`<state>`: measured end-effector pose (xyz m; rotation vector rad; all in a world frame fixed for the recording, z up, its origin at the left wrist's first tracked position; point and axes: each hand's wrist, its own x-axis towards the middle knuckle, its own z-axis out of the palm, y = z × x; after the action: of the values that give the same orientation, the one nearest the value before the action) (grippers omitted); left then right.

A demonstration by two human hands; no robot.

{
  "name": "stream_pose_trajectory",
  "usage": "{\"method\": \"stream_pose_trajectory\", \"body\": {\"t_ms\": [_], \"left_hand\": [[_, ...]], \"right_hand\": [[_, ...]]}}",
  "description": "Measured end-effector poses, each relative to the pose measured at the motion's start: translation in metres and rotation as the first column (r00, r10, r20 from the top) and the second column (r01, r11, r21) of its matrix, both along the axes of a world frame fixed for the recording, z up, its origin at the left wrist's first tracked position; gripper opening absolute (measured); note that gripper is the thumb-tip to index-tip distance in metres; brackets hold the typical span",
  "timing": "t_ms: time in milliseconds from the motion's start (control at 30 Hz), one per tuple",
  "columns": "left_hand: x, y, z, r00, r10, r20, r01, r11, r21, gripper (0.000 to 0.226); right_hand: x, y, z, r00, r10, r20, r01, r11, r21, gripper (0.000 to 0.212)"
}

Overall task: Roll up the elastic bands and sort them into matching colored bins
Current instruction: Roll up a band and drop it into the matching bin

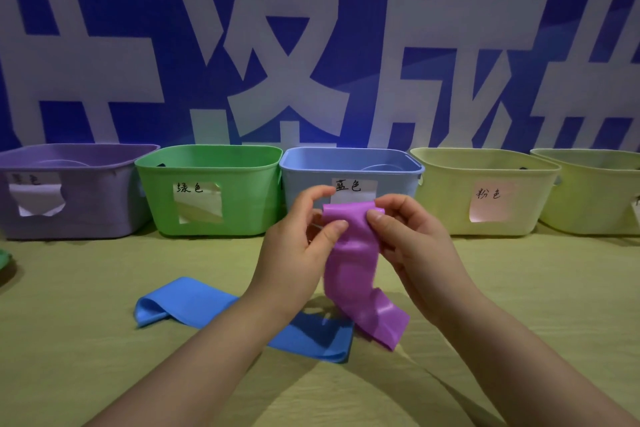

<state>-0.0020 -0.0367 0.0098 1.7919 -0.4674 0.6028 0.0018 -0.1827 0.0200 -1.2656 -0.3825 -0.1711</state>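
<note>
A purple elastic band (356, 274) hangs upright in front of me, its lower end resting on the table. My left hand (298, 246) pinches its top left edge and my right hand (412, 239) pinches the top right, where the end is folded over. Flat on the table under my left forearm lies a blue elastic band (194, 302). Along the back stand a purple bin (86, 218), a green bin (242, 218), a blue bin (304, 184) and a pale yellow bin (443, 204) with a pink label.
A second pale yellow bin (595, 204) stands at the far right. A green object (4, 258) pokes in at the left edge. The table has a yellow-green cloth (104, 357). A blue banner with big white characters fills the wall behind.
</note>
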Motion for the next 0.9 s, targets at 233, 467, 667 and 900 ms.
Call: {"method": "stream_pose_trajectory", "body": {"t_ms": [233, 467, 667, 900], "left_hand": [[0.0000, 0.0002, -0.0005, 1.000, -0.014, 0.003, 0.014, 0.999, -0.053, 0.015], [-0.0027, 0.0004, 0.0001, 1.000, 0.030, 0.009, -0.030, 0.999, 0.029, 0.023], [-0.0025, 0.0011, 0.0000, 0.988, 0.125, 0.096, -0.137, 0.982, 0.133, 0.012], [-0.0030, -0.0002, -0.0011, 0.974, 0.151, 0.171, -0.183, 0.964, 0.192, 0.004]], "right_hand": [[-0.0020, -0.0004, -0.0002, 0.993, -0.097, 0.069, 0.105, 0.987, -0.125, 0.018], [-0.0032, -0.0002, 0.0007, 0.975, -0.183, 0.125, 0.207, 0.952, -0.223, 0.007], [-0.0008, 0.0018, -0.0019, 0.968, -0.222, 0.119, 0.248, 0.917, -0.311, 0.019], [0.0040, 0.0004, -0.0051, 0.950, -0.272, 0.150, 0.311, 0.833, -0.457, 0.045]]}}
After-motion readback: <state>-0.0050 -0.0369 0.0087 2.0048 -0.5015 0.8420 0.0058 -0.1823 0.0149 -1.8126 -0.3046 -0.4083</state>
